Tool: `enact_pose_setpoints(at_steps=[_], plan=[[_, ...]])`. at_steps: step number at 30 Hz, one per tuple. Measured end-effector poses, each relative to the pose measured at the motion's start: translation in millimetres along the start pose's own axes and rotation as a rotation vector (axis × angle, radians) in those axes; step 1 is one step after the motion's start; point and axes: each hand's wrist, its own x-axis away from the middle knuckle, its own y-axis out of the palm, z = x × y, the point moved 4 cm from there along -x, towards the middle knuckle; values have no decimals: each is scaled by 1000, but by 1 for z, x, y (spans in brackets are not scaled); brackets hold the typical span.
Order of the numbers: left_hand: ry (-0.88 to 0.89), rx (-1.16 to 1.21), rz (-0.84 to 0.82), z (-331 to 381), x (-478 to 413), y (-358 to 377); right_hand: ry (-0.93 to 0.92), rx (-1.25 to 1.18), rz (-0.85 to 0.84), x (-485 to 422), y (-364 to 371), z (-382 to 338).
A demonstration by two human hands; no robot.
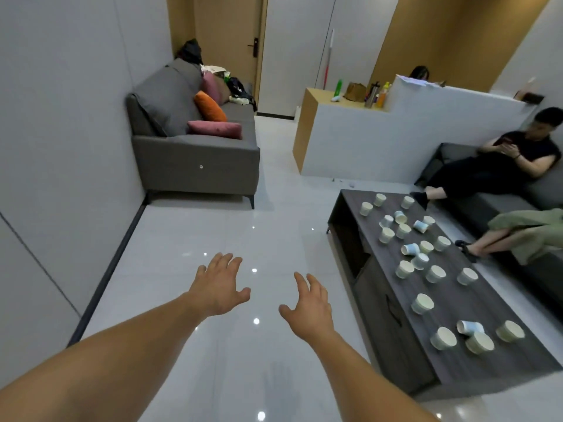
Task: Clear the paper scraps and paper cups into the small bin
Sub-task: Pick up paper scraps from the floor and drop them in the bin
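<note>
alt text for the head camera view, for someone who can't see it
A person's left hand and right hand reach forward, open and empty, over a white floor. At right, a dark coffee table holds many paper cups, some tipped over; a grey sofa stands beyond.

Person, seen as two arms only. Left forearm (122, 354) and right forearm (365, 370): bare along their whole visible length, broad at the lower frame edge and tapering to narrow wrists. Left hand (221, 287) and right hand (309, 306): bare, backs toward the camera, four fingers and a thumb visible on each; finer detail is too blurred to tell.
</note>
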Motion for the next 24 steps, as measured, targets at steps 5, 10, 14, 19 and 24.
enact_pose_setpoints(at_steps=[5,10,14,19,24], plan=[[49,3,-42,7,-107,-17,89,3,11,-84,-11,8],[81,5,-79,33,-206,-24,146,14,25,-171,-28,36],[104,-7,-66,67,-292,-28,138,16,28,-257,-48,65],[58,23,-42,108,-387,-44,102,-1,21,-356,-83,92],[31,82,-11,137,-478,-55,82,4,29,-451,-123,117]])
